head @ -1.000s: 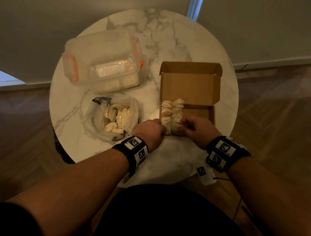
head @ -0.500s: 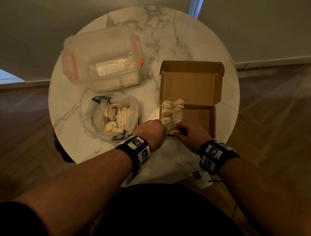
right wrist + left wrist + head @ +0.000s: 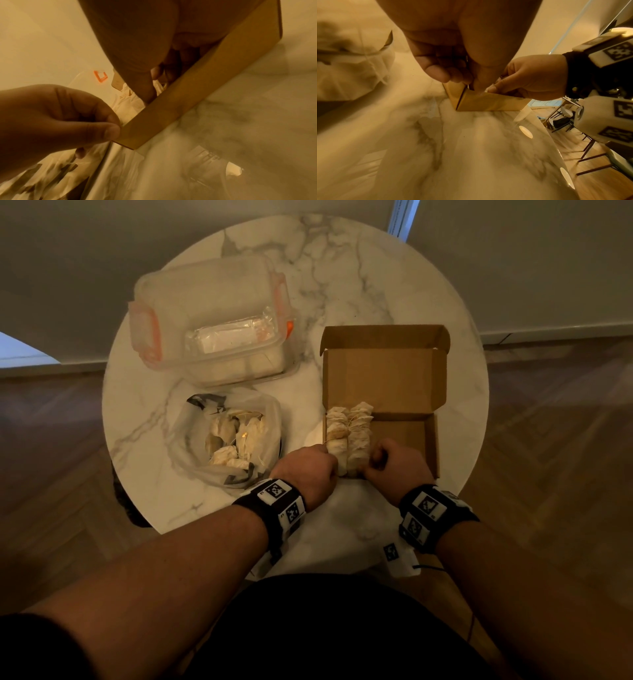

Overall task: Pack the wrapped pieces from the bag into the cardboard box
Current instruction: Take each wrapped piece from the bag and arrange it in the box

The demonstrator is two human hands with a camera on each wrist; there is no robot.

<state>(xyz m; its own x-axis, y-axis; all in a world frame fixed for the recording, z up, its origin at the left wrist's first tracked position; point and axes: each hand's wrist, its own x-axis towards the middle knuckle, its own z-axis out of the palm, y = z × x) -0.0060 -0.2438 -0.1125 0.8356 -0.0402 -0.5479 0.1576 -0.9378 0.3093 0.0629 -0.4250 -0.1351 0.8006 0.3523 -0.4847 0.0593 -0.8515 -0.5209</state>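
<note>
The brown cardboard box (image 3: 404, 378) stands lid-open on the right of the round white marble table (image 3: 376, 285), two rows of pale paper-wrapped pieces (image 3: 349, 436) packed against its left wall. The clear plastic tub with orange clips (image 3: 209, 316) sits far left, the thin translucent bag (image 3: 222, 440) of more wrapped pieces in front of it. The left hand (image 3: 308, 470), fingers curled, pinches the box's near-left corner. The right hand (image 3: 397, 467), curled, pinches the nearest packed piece.

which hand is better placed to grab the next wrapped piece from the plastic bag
Left, probably. The left hand sits at the brown cardboard box's near left corner, right beside the clear plastic bag of paper-wrapped pieces; the right hand is farther.
</note>
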